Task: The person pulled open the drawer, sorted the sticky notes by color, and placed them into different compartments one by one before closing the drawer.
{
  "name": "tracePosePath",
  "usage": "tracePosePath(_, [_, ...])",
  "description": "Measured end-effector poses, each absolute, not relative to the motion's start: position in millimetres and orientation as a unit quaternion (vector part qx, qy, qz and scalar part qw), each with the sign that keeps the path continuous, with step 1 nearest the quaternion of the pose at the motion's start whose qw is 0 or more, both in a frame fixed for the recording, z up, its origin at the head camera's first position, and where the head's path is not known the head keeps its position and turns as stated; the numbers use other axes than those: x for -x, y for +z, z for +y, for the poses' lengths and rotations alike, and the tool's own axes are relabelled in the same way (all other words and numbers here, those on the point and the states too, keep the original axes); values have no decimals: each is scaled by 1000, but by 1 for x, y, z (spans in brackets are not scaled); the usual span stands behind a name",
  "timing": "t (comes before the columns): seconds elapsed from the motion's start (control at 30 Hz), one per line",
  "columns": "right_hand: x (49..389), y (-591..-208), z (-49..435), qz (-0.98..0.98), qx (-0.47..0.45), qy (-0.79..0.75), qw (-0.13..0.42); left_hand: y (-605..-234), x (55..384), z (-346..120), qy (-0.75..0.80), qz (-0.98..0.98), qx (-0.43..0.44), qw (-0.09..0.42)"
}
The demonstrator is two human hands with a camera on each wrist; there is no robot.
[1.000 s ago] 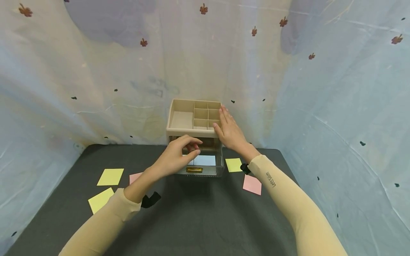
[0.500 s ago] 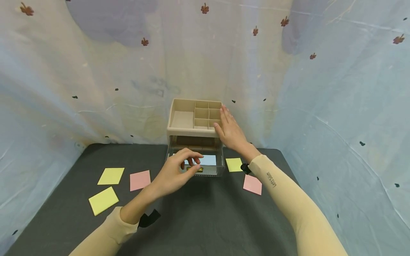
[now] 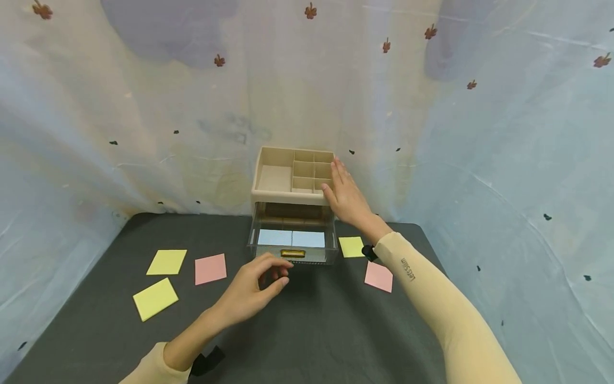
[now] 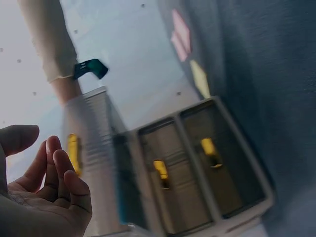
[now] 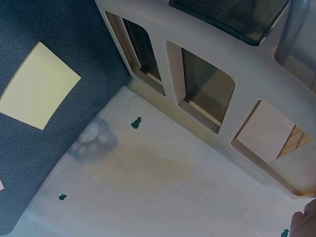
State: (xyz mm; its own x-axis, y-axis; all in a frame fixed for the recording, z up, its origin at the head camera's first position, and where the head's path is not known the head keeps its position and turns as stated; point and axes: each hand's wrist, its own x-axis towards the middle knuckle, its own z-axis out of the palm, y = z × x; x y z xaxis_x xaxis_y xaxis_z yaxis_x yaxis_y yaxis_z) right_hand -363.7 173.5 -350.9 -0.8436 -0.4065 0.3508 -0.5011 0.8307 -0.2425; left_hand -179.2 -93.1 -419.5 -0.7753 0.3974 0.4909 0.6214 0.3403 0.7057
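A beige desktop organizer (image 3: 273,198) with a divided top tray stands at the back of the table. Its clear upper drawer (image 3: 268,254) is pulled out and holds two light blue sticky note pads (image 3: 275,237) side by side. Just in front of the gold drawer handle (image 3: 292,254), my left hand (image 3: 247,293) hovers with loosely bent fingers and nothing in them. In the left wrist view this hand (image 4: 54,197) is apart from the drawer. My right hand (image 3: 350,200) rests along the organizer's right top edge, fingers straight; the right wrist view catches only a bit of it (image 5: 303,222).
To the left lie two yellow sticky note pads (image 3: 166,262) and a pink one (image 3: 210,269). On the right are a yellow pad (image 3: 352,247) and a pink pad (image 3: 378,277). Two lower drawers (image 4: 163,182) are closed. A patterned curtain (image 3: 230,106) hangs behind.
My left hand has drawn back from over the drawer toward me, uncovering the handle, both blue pads and the left pink pad. The right hand stays on the organizer.
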Motion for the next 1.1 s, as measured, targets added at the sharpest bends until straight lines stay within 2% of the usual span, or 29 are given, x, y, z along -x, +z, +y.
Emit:
tracePosePath(0.27, [363, -347, 178, -946, -238, 163, 147, -441, 183, -95, -498, -820, 271, 83])
tracePosePath(0.57, [364, -349, 176, -946, -239, 160, 148, -444, 192, -82, -567, -796, 210, 9])
tracePosePath(1.1, [366, -352, 175, -945, -243, 163, 148, -441, 204, -70, -660, -732, 169, 1])
